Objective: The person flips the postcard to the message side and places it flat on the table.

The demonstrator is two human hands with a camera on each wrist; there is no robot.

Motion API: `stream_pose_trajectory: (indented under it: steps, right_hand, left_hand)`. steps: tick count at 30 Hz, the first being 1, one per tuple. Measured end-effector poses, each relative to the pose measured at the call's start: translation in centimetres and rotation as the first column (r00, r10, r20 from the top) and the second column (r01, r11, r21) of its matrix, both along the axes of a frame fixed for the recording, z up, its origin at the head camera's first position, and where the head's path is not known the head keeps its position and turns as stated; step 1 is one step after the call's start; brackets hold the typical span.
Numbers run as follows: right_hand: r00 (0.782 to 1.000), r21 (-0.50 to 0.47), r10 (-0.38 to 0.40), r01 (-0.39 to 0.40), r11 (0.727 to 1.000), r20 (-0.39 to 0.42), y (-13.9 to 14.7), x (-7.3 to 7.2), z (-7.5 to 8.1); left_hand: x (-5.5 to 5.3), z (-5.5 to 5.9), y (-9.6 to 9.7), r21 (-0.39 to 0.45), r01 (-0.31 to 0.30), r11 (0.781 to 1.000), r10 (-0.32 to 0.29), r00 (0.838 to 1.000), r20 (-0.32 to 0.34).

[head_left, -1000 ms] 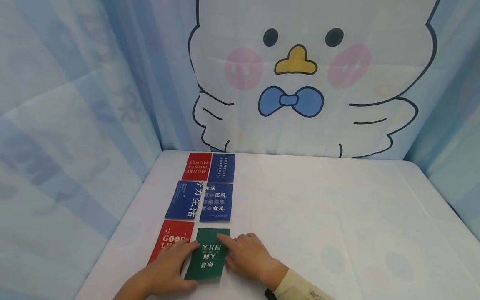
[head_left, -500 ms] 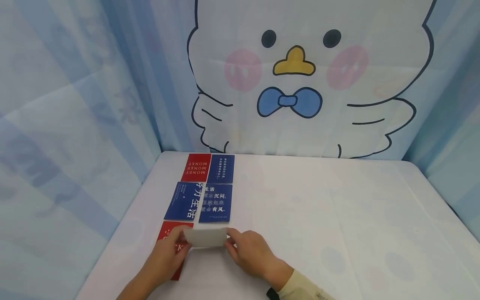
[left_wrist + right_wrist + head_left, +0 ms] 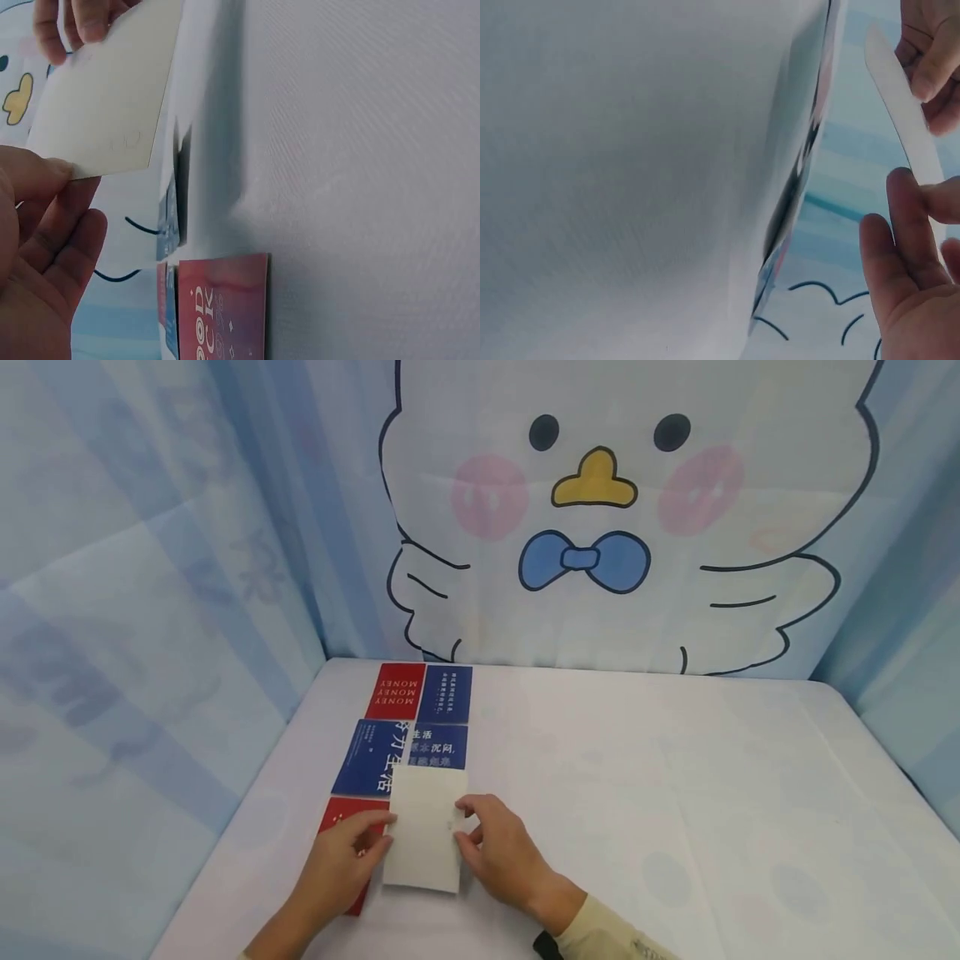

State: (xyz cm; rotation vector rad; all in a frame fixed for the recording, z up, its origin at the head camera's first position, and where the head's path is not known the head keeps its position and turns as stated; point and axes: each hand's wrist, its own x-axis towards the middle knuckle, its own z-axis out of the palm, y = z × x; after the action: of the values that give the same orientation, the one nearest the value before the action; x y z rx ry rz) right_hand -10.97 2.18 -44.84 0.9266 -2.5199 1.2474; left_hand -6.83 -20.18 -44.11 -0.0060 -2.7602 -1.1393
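Both hands hold one card [image 3: 425, 831], its cream back facing up, raised above the table. My left hand [image 3: 333, 868] pinches its left edge between thumb and fingers, plain in the left wrist view. At the right edge, my right hand [image 3: 510, 860] pinches it between thumb and fingers; the right wrist view shows the card nearly edge-on. A red card [image 3: 350, 814] lies under my left hand, partly hidden. The raised card overlaps the lower part of a blue card [image 3: 442, 747] in the head view.
Beyond lie another blue card [image 3: 363, 756], a red MONEY card [image 3: 395, 691] and a dark blue card [image 3: 446, 693], in two columns on the white-covered table [image 3: 637, 793]. A curtain [image 3: 585, 627] with a cartoon bird hangs behind the table.
The card lay green side up with both hands at its edges; it was lifted and tipped up, and now its cream back shows, still between both hands and slightly farther forward.
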Motion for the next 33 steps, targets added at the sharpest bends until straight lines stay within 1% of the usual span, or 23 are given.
stream_pose_trajectory:
  steps: [2, 4, 8, 11, 17, 23, 29, 33]
  right_hand:
    - [0.999, 0.015, 0.012, -0.013, 1.0, 0.047, 0.0, -0.2, 0.1]
    - [0.994, 0.029, 0.023, -0.027, 0.999, 0.109, 0.0, -0.5, 0.2]
    - [0.969, 0.07, 0.04, -0.059, 0.996, 0.244, -0.1, -1.0, 0.4]
    - [0.953, 0.121, 0.035, -0.074, 0.99, 0.301, -0.3, -1.3, 0.3]
    - [0.94, 0.223, -0.003, -0.078, 0.972, 0.342, -0.8, -1.7, 0.1]
    - [0.939, 0.322, -0.037, -0.08, 0.943, 0.341, -0.9, -2.0, -0.2]
    - [0.942, 0.341, -0.032, -0.089, 0.936, 0.334, -1.0, -2.2, -0.4]
    - [0.937, 0.344, -0.03, -0.098, 0.934, 0.349, -1.1, -2.2, -0.5]
  left_hand:
    - [0.0, 0.0, 0.0, -0.036, 0.013, 0.999, -0.013, 1.0, 0.005]
    - [-0.2, -0.1, -0.1, -0.056, 0.03, 0.998, -0.029, 0.999, 0.017]
    - [-0.6, -0.4, -0.3, -0.063, 0.062, 0.996, -0.057, 0.996, 0.071]
    - [-0.9, -0.6, -0.4, -0.071, 0.08, 0.994, -0.07, 0.99, 0.126]
    - [-1.2, -0.8, -0.7, -0.139, 0.084, 0.987, -0.056, 0.979, 0.196]
    - [-1.4, -0.9, -0.7, -0.224, 0.103, 0.969, -0.043, 0.965, 0.257]
    - [-1.6, -0.9, -0.8, -0.256, 0.112, 0.96, -0.036, 0.958, 0.285]
    - [-1.8, -1.0, -0.8, -0.27, 0.12, 0.955, -0.033, 0.952, 0.304]
